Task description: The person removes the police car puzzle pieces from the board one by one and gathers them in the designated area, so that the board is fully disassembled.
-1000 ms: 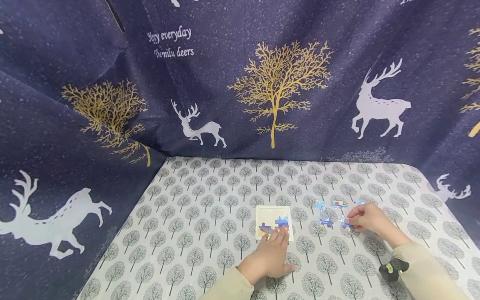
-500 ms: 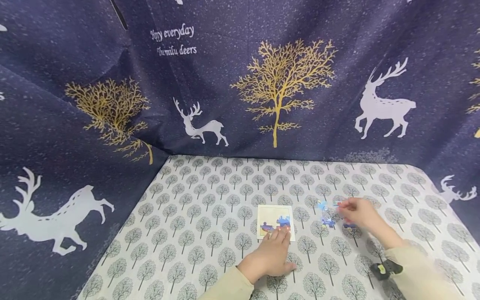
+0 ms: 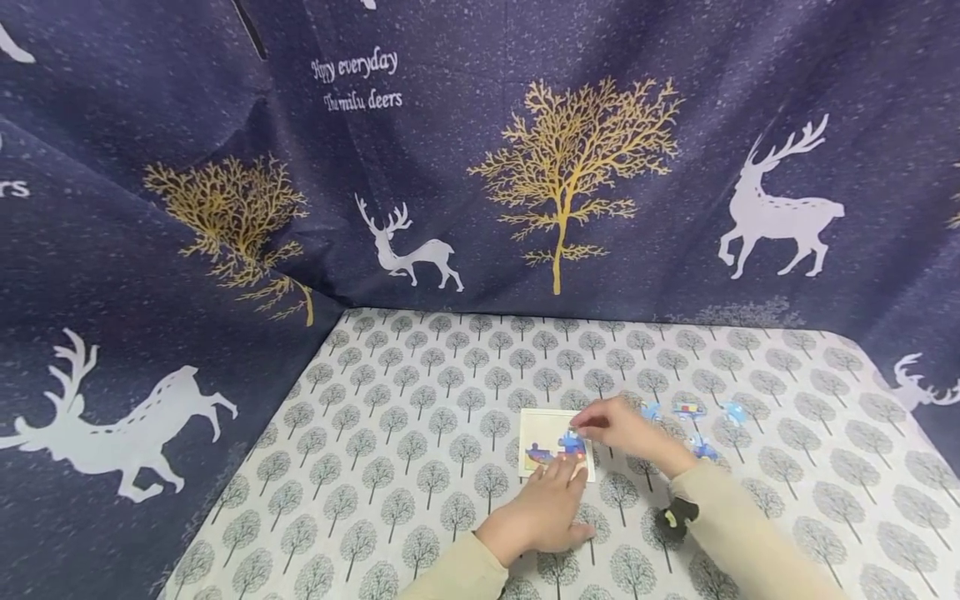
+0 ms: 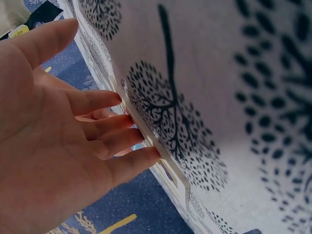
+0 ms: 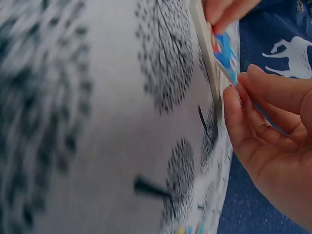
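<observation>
A jigsaw puzzle board (image 3: 536, 422) with a pale frame lies flat on the cloth, with several coloured pieces set along its lower part. My left hand (image 3: 536, 508) rests fingertips on the board's near edge, fingers fairly straight. At the board's right side, my right hand (image 3: 618, 429) pinches a small blue puzzle piece (image 5: 235, 77) between thumb and fingertips. That piece is mostly hidden by the fingers, and whether it touches the board I cannot tell. In the left wrist view, the left fingers (image 4: 141, 158) meet the board's edge (image 4: 183, 187).
Right of the board lie loose puzzle pieces: a blue one (image 3: 650, 411), one with red and yellow (image 3: 688, 410), a light blue one (image 3: 733, 412) and a darker blue one (image 3: 702, 450). A dark deer-print curtain (image 3: 420, 167) stands behind the tree-print tablecloth (image 3: 420, 367).
My right hand has picked up a puzzle piece from the loose group and moved left to the board. The left hand has stayed on the board. The view has shifted slightly.
</observation>
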`<state>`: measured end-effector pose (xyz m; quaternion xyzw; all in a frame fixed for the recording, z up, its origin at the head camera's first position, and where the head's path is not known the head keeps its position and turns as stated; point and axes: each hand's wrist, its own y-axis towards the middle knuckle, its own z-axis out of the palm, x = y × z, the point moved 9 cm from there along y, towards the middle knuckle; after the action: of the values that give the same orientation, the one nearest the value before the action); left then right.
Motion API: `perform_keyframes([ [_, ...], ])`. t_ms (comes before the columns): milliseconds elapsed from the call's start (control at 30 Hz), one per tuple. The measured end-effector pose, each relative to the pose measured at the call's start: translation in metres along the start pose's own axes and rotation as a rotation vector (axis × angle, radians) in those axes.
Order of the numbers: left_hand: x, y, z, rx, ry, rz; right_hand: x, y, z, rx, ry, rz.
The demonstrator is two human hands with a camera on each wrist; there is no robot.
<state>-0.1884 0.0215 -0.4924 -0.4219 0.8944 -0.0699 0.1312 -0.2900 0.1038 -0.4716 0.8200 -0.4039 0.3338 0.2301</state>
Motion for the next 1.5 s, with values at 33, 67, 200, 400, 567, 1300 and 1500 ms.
perform_keyframes([
  [33, 0.0, 0.0, 0.0, 0.0, 0.001, 0.002, 0.0, 0.001, 0.003, 0.008, -0.003, 0.0],
  [67, 0.0, 0.0, 0.0, -0.002, 0.01, 0.005, 0.0, 0.002, 0.005, 0.015, -0.005, 0.001],
  [200, -0.001, 0.0, -0.001, 0.0, 0.024, 0.007, -0.002, 0.004, 0.01, 0.015, -0.009, 0.006],
  [400, -0.001, 0.0, -0.003, 0.009, 0.029, 0.013, -0.01, 0.002, 0.01, -0.008, 0.073, 0.03],
  [567, -0.001, -0.001, -0.003, 0.017, 0.026, 0.02, -0.011, -0.001, 0.006, -0.011, 0.198, 0.016],
  [1300, -0.001, -0.001, -0.001, 0.012, -0.012, 0.012, -0.063, -0.073, -0.077, -0.114, 0.37, 0.31],
  [1500, 0.0, -0.001, -0.003, 0.015, -0.017, 0.007, -0.085, -0.109, -0.101, -0.141, 0.314, 0.332],
])
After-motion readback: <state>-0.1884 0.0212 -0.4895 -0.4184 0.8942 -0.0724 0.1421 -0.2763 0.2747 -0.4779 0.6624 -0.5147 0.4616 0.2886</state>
